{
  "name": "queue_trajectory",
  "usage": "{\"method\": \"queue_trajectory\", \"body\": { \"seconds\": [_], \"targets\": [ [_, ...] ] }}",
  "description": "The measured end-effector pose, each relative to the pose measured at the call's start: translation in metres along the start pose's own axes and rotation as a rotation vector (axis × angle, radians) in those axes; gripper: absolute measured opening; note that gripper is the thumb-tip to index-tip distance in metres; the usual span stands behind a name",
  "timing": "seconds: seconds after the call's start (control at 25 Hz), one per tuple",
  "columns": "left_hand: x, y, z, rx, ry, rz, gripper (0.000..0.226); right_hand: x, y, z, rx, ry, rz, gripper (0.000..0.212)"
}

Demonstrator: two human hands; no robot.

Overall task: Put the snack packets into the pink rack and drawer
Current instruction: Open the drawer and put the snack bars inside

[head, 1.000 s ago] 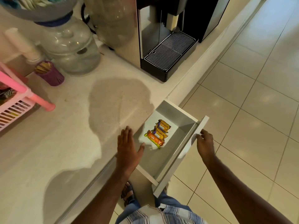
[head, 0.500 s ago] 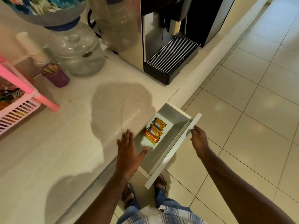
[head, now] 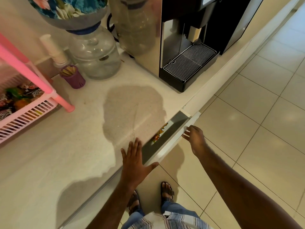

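The white drawer (head: 175,138) under the counter edge stands only a narrow gap open. Orange and yellow snack packets (head: 159,133) show through that gap, mostly hidden by the countertop. My right hand (head: 194,138) touches the drawer front with straight fingers. My left hand (head: 135,161) lies flat, fingers spread, on the counter edge beside the drawer. The pink rack (head: 33,103) stands at the far left on the counter, its lower shelf holding several colourful snack packets (head: 18,98).
On the white counter (head: 69,146) stand a purple cup of sticks (head: 73,76), a stack of paper cups (head: 52,50), a clear water jar (head: 95,53) and a black coffee machine (head: 189,47). Tiled floor (head: 247,113) lies to the right; my sandalled feet (head: 153,195) are below the drawer.
The drawer has slid most of the way in under my right hand, covering most of the packets. My left hand has stayed on the counter edge. The view has tilted up, showing more of the rack.
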State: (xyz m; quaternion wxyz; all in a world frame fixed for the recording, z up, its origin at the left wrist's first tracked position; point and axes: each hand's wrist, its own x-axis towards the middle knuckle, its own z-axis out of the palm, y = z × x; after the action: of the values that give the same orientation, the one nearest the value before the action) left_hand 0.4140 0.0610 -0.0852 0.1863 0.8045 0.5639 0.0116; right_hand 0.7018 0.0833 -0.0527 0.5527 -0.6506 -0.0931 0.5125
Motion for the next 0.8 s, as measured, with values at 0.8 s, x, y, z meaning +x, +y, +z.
{"method": "queue_trajectory", "body": {
  "seconds": [0.8],
  "targets": [
    [0.013, -0.031, 0.006, 0.104, 0.176, -0.039, 0.079, 0.036, -0.016, 0.081, 0.315, -0.045, 0.189, 0.045]
  ]
}}
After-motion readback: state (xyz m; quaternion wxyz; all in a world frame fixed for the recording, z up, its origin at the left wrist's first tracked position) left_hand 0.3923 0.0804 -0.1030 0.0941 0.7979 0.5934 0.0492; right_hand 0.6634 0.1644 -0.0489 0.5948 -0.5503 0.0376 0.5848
